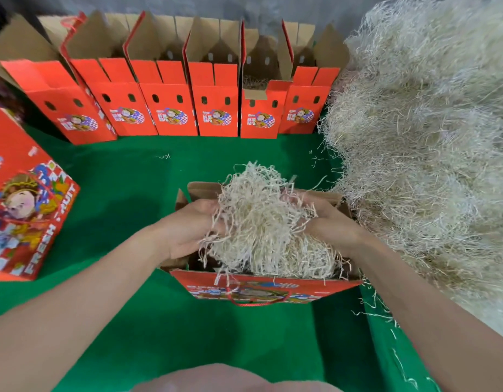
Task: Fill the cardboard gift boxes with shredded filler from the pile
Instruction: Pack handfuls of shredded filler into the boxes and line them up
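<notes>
Red printed cardboard gift box (26,216) sits at the far left of the green desk (131,171); beyond it a row of six open red gift boxes (171,108) lines the back edge. Nearer the middle, the left hand (185,230) and right hand (335,230) clasp a clump of cream shredded paper filler (259,216) between them, both hands seemingly curled into the strands, over an open red box (267,287). Rightmost rises the big filler pile (426,137).
</notes>
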Motion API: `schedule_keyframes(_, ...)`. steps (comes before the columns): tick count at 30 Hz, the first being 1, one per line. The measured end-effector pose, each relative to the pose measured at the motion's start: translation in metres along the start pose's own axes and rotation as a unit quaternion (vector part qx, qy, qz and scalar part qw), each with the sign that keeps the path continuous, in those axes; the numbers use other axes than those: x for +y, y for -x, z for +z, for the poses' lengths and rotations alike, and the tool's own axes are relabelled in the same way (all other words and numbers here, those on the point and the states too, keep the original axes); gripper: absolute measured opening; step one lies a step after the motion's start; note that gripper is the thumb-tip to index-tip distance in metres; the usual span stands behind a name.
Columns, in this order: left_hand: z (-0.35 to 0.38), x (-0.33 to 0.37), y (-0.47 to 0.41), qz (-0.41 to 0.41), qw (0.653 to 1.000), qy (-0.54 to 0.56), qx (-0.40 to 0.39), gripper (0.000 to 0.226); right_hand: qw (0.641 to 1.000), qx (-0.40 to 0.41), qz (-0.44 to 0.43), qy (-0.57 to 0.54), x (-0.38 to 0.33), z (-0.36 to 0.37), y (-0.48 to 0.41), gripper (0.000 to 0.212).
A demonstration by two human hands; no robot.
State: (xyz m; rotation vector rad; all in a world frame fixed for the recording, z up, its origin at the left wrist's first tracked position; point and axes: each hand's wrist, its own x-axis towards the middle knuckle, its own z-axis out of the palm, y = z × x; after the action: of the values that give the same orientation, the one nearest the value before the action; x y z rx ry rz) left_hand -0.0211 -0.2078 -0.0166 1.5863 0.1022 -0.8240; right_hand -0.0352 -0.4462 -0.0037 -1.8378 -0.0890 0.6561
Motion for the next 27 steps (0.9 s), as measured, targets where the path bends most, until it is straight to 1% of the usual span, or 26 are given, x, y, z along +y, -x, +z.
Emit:
schedule_keyframes(2,0.011,0.003,-0.004,0.031,0.998,-0.035,0.038,0.041,0.999,-0.034,0.012,0.029,-0.004,0.007,-0.004,0.049)
schedule_keyframes(3,0.015,0.003,-0.006,0.038,0.996,-0.06,0.055,0.044,0.998,-0.041,0.015,0.055,-0.005,0.011,-0.006,0.046)
schedule_keyframes(5,0.018,0.005,-0.008,0.041,0.99,-0.112,0.08,0.043,0.995,-0.027,0.025,0.09,-0.008,0.018,-0.009,0.034)
schedule_keyframes(6,0.016,0.004,-0.008,0.042,0.986,-0.136,0.088,0.038,0.994,-0.022,0.023,0.1,-0.008,0.018,-0.008,0.028)
schedule_keyframes(7,0.014,0.004,-0.007,0.044,0.981,-0.158,0.102,0.034,0.994,-0.025,0.019,0.104,-0.008,0.016,-0.006,0.029)
schedule_keyframes(9,0.005,0.006,-0.004,0.023,0.981,-0.145,0.128,0.056,0.994,-0.027,0.039,0.095,-0.008,0.008,-0.001,0.032)
schedule_keyframes(10,-0.002,0.005,-0.002,0.011,0.982,-0.131,0.135,0.061,0.994,-0.026,0.055,0.094,-0.006,0.002,0.002,0.031)
schedule_keyframes(11,-0.008,0.006,0.001,0.008,0.982,-0.126,0.142,0.056,0.993,-0.018,0.071,0.09,-0.003,-0.003,0.005,0.03)
schedule_keyframes(13,-0.017,0.005,0.008,0.007,0.983,-0.125,0.132,0.036,0.991,0.017,0.1,0.083,0.0,-0.012,0.01,0.029)
schedule_keyframes(14,-0.02,0.004,0.009,0.003,0.985,-0.118,0.128,0.036,0.99,0.036,0.109,0.086,0.0,-0.014,0.011,0.038)
schedule_keyframes(16,-0.024,0.003,0.007,-0.018,0.987,-0.094,0.13,0.05,0.985,0.052,0.131,0.096,-0.001,-0.017,0.011,0.065)
schedule_keyframes(17,-0.025,0.002,0.007,-0.025,0.987,-0.088,0.131,0.055,0.983,0.058,0.142,0.1,-0.001,-0.018,0.01,0.071)
schedule_keyframes(18,-0.027,0.002,0.006,-0.019,0.987,-0.081,0.136,0.054,0.981,0.067,0.15,0.101,0.0,-0.019,0.01,0.074)
schedule_keyframes(20,-0.031,0.001,0.009,0.018,0.982,-0.118,0.148,0.049,0.978,0.089,0.166,0.085,0.0,-0.026,0.011,0.078)
schedule_keyframes(22,-0.036,0.0,0.015,0.055,0.959,-0.196,0.196,0.047,0.977,0.118,0.172,0.045,-0.004,-0.031,0.014,0.082)
schedule_keyframes(23,-0.035,-0.001,0.017,0.068,0.95,-0.217,0.215,0.047,0.977,0.129,0.169,0.032,-0.005,-0.033,0.014,0.083)
schedule_keyframes(24,-0.032,0.001,0.019,0.079,0.949,-0.216,0.217,0.048,0.977,0.131,0.168,0.025,-0.008,-0.033,0.013,0.083)
schedule_keyframes(25,-0.027,0.004,0.021,0.078,0.96,-0.188,0.193,0.05,0.977,0.128,0.166,0.03,-0.012,-0.028,0.012,0.08)
schedule_keyframes(26,-0.02,0.01,0.022,0.061,0.979,-0.134,0.145,0.051,0.977,0.129,0.165,0.045,-0.016,-0.024,0.008,0.077)
schedule_keyframes(27,-0.012,0.015,0.022,0.033,0.994,-0.073,0.076,0.048,0.977,0.127,0.16,0.064,-0.02,-0.018,0.004,0.071)
